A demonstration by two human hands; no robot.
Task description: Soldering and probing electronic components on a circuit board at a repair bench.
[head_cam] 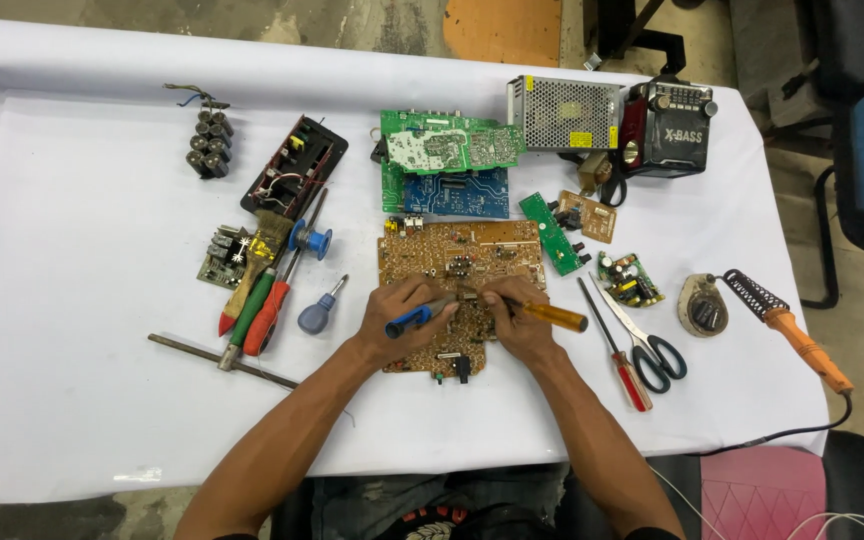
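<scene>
1 amber-handled screwdriver (550, 317), handle rightward, crosswise.

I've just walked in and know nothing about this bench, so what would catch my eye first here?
Two hands meet over a big brown circuit board at the table's middle: the left hand grips a blue-handled tool, the right hand an amber-handled screwdriver. Behind lie green and blue boards and a black and red radio; an orange-handled soldering iron rests at the right.

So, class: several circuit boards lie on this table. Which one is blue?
The blue board is the one just beyond the large brown board, partly under a green board.
</scene>
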